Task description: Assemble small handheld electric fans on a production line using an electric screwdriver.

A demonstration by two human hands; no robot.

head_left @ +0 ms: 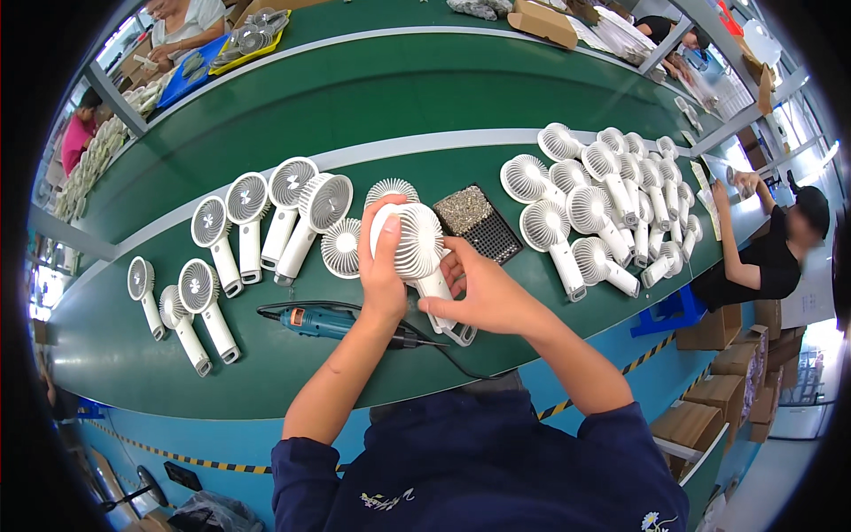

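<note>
Over the middle of the green bench, my left hand [383, 275] grips the round head of a white handheld fan [420, 241], thumb across its ribbed grille. My right hand [487, 288] is curled about the same fan's handle, with the thumb on the handle's side. Another white handle end shows just below it. Behind my left hand lie a fan head [390, 190] and a round ribbed grille [341, 248], both partly covered. A teal electric screwdriver [321, 321] with a black cord rests under my left forearm. Beyond my right hand is a black tray [498, 241] of small screws.
Several white fans [211, 222] lie on the left; a dense cluster of fans [598, 208] covers the right. A person [762, 257] works at the right end. Across the bench are more people, a yellow tray [253, 53] and a blue tray [191, 71]. Cardboard boxes [714, 390] stand at lower right.
</note>
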